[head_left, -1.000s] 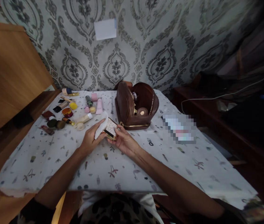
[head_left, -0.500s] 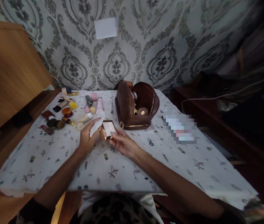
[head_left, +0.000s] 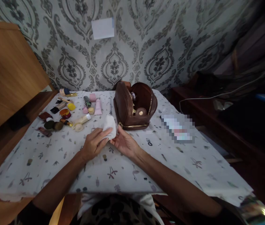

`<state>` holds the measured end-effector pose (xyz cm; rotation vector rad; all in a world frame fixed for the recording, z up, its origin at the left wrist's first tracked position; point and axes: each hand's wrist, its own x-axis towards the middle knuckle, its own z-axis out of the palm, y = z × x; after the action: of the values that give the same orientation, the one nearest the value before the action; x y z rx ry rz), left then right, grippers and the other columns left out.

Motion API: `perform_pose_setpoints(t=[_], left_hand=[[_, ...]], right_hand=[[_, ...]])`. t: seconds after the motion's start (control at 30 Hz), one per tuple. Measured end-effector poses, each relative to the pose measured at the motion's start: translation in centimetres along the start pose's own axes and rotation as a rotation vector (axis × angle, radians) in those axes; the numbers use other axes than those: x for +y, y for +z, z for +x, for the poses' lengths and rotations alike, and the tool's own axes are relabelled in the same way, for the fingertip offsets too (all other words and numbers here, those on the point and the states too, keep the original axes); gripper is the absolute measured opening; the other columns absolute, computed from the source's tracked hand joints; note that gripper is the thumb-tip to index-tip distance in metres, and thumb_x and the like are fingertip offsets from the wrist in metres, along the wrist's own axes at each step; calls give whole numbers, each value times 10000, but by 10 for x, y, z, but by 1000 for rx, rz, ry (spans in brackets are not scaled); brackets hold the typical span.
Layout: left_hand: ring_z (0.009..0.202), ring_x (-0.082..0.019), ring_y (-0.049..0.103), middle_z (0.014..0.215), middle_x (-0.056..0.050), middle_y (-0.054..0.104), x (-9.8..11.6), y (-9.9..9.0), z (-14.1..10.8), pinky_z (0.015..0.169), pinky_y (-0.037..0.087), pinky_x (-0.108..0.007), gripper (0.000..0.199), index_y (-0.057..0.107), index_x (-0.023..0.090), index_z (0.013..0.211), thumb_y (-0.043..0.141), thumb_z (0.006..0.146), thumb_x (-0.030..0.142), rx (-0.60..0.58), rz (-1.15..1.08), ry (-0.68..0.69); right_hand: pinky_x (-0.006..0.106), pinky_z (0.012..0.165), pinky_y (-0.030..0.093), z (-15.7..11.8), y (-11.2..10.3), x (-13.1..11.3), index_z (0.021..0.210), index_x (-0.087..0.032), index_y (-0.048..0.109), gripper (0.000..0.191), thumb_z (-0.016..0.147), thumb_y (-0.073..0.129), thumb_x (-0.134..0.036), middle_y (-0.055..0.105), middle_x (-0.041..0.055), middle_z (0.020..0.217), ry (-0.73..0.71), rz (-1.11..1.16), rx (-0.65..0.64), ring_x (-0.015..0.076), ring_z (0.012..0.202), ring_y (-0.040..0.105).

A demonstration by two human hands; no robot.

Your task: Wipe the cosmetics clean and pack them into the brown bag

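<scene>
My left hand (head_left: 93, 144) presses a white wipe (head_left: 110, 127) over the face of a small glittery compact, its fingers closed on the wipe. My right hand (head_left: 126, 143) grips the compact by its right edge; the wipe hides nearly all of it. Just behind my hands stands a brown cosmetic bag (head_left: 129, 107), unzipped at the top. To the left lie a pink tube (head_left: 98, 107), a cream tube (head_left: 83, 119), a red-orange jar (head_left: 65, 113) and a yellow sponge (head_left: 71, 107).
Brushes (head_left: 57, 126), a dark red item (head_left: 45, 116) and other cosmetics spread over the left of the patterned tablecloth (head_left: 132, 175). A blurred packet (head_left: 178, 128) lies right of the bag. A wooden cabinet (head_left: 12, 72) borders the left side.
My left hand has brought the wipe rightward onto the compact, covering its glittery face. My right hand still holds the compact. The view has shifted slightly.
</scene>
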<state>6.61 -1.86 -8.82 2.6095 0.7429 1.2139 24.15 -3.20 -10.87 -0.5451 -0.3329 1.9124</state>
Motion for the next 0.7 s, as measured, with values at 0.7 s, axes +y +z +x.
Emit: perform_pose_setpoints(t=[0.7], left_hand=[[1085,-207,678,1244,-115,696,0,4,-4,933,523,-294,414,538,135,1349,405,994,303,98,-14,-268]], right_hand=[[239,655,484,-14,11,3,1051,-206,682,377,731,793,-372,682,-4,863,-9,-285,-202,130,768,610]])
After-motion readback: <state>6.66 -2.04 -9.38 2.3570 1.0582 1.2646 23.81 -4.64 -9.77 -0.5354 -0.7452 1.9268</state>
